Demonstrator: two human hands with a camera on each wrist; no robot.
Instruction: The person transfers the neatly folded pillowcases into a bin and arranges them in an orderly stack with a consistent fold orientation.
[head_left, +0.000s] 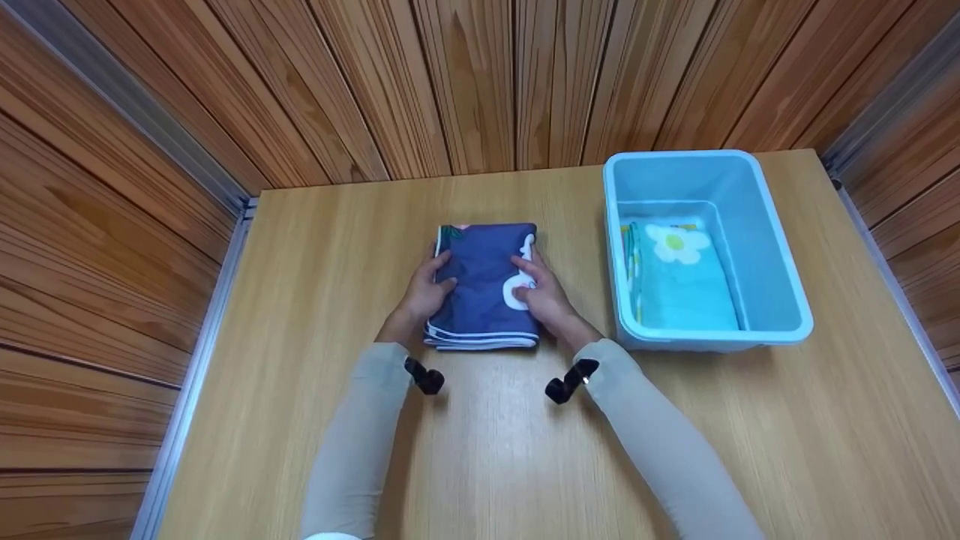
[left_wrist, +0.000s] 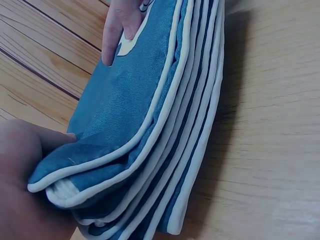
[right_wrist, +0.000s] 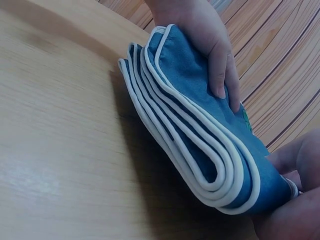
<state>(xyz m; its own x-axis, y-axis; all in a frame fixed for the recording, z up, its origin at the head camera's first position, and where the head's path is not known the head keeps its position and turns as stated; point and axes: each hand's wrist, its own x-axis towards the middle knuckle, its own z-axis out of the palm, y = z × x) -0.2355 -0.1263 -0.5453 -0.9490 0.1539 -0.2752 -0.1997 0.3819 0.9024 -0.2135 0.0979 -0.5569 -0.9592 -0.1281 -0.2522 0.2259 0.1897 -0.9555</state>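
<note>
A folded dark blue cloth (head_left: pixel 484 285) with white piped edges and a white printed figure is between both hands in the middle of the table. My left hand (head_left: pixel 426 289) grips its left side, thumb on top and the other fingers mostly hidden at the side and underneath. On the right side my right hand (head_left: pixel 546 296) holds it the same way, thumb over the white print. Both wrist views show the stacked layers of the cloth (left_wrist: pixel 135 95) along the near edge, and in the right wrist view the folds (right_wrist: pixel 200 145) curve round in a loop.
To the right stands a light blue plastic tub (head_left: pixel 776 247). Inside it lies a folded turquoise cloth (head_left: pixel 686 289) with a white flower, on its left a strip of patterned fabric. Wood-panelled walls (head_left: pixel 480 82) rise behind and beside the wooden table (head_left: pixel 315 300).
</note>
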